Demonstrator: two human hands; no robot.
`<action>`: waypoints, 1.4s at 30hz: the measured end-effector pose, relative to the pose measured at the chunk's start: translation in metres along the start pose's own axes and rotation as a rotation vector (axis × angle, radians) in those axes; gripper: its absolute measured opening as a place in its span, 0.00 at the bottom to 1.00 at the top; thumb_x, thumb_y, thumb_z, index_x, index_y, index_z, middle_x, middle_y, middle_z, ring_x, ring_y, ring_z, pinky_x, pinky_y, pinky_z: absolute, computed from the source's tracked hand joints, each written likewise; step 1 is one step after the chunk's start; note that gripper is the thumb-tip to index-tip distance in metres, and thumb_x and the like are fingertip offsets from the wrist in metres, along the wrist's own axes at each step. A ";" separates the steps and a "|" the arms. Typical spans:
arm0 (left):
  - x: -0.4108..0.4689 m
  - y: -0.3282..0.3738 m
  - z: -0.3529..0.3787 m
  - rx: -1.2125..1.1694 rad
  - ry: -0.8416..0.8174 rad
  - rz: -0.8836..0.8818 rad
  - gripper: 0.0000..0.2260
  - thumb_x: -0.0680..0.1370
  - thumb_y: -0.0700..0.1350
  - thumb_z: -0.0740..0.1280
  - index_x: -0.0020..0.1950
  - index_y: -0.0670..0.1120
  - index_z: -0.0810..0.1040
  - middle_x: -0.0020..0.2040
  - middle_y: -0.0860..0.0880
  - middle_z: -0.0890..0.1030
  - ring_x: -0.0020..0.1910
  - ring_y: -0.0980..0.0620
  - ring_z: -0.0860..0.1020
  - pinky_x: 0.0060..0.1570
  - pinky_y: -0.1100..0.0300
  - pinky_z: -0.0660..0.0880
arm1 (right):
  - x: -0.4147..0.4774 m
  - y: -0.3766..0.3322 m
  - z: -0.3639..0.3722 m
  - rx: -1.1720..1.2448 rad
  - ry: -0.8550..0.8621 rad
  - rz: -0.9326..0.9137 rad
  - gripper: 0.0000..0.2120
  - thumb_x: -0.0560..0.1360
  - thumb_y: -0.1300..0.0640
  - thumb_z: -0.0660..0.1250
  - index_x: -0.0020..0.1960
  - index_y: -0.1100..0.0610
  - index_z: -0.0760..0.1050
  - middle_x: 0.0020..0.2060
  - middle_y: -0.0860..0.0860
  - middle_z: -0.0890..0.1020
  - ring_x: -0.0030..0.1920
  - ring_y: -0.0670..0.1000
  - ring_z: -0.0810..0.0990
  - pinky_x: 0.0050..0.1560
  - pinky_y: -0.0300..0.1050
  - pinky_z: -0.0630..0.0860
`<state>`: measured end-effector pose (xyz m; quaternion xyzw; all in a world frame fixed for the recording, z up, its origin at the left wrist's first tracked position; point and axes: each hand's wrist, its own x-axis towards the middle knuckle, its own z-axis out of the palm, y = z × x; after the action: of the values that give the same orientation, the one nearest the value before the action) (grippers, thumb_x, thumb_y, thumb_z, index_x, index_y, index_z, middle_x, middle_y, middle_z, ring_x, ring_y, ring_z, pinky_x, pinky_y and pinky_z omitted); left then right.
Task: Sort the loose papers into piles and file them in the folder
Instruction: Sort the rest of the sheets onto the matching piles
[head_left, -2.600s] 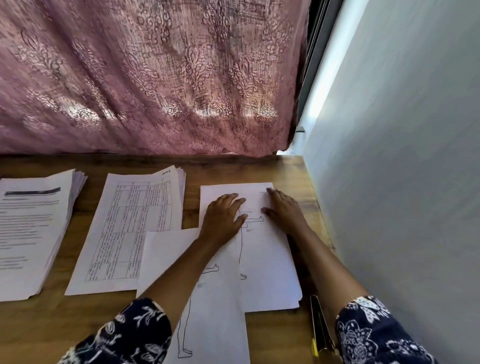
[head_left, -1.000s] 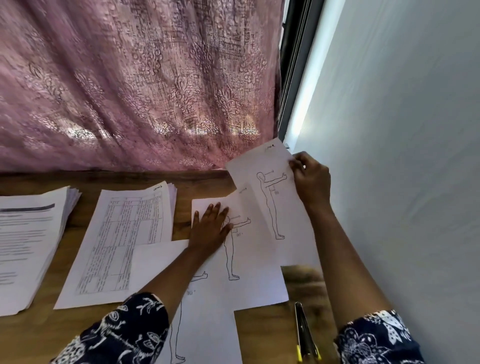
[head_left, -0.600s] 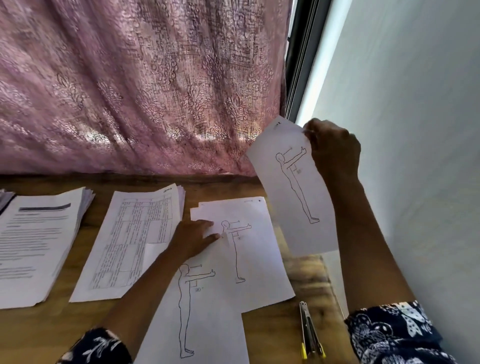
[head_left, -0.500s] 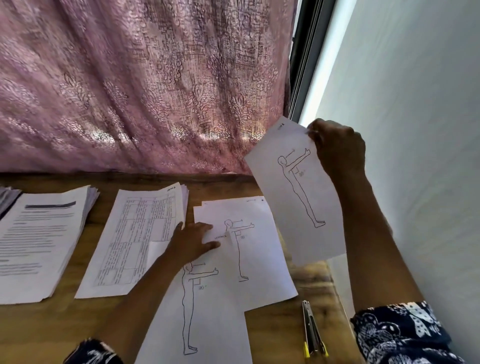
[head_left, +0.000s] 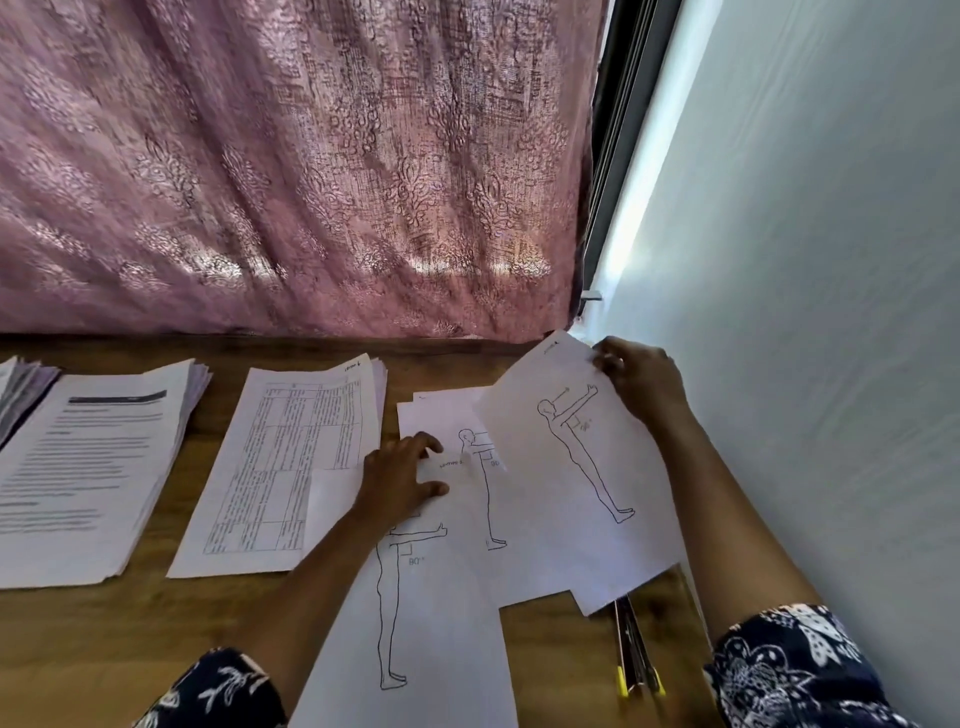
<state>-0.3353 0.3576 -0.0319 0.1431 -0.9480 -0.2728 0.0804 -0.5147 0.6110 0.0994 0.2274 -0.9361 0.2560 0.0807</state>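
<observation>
My right hand (head_left: 639, 382) pinches the top corner of a white sheet with a standing figure drawing (head_left: 582, 467), held low over the right end of the wooden table (head_left: 130, 623). Under it lies another figure sheet (head_left: 452, 431), and a third figure sheet (head_left: 415, 623) lies nearer me. My left hand (head_left: 402, 478) rests with curled fingers on the overlap of those two flat sheets. A pile of table-printed pages (head_left: 280, 467) lies to the left, and a pile of text pages (head_left: 78, 478) further left. No folder is visible.
A pink patterned curtain (head_left: 291, 166) hangs behind the table. A pale wall (head_left: 831, 312) runs close along the right side. Pens with yellow tips (head_left: 636, 654) lie at the table's right front, partly under the held sheet. Another paper stack edge (head_left: 21, 384) shows at far left.
My right hand lifted one figure sheet off the pile, raised it up, and has now brought it back down over the right pile. My left hand slid slightly left on the flat sheets.
</observation>
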 end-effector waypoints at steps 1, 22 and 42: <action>-0.001 -0.001 0.001 -0.030 0.019 0.022 0.19 0.66 0.54 0.78 0.54 0.53 0.79 0.47 0.54 0.81 0.49 0.54 0.77 0.54 0.48 0.75 | -0.001 0.003 0.004 0.015 -0.012 0.011 0.05 0.75 0.56 0.67 0.49 0.54 0.80 0.45 0.56 0.84 0.45 0.62 0.80 0.41 0.49 0.72; 0.023 0.046 -0.034 -0.384 -0.085 -0.027 0.09 0.73 0.56 0.71 0.48 0.56 0.73 0.39 0.59 0.78 0.41 0.54 0.79 0.51 0.54 0.72 | -0.095 -0.042 0.075 0.848 -0.656 0.394 0.11 0.81 0.60 0.58 0.52 0.59 0.79 0.42 0.56 0.77 0.42 0.54 0.74 0.42 0.47 0.73; 0.005 0.005 -0.022 -0.485 -0.094 -0.100 0.11 0.78 0.48 0.66 0.61 0.49 0.74 0.58 0.52 0.76 0.55 0.53 0.75 0.46 0.74 0.69 | -0.010 0.008 0.132 -0.078 -0.525 -0.102 0.37 0.77 0.46 0.65 0.77 0.57 0.52 0.76 0.55 0.58 0.76 0.53 0.56 0.73 0.50 0.55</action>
<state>-0.3358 0.3490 -0.0103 0.1533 -0.8494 -0.5020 0.0546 -0.5146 0.5531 -0.0203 0.3293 -0.9215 0.1479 -0.1433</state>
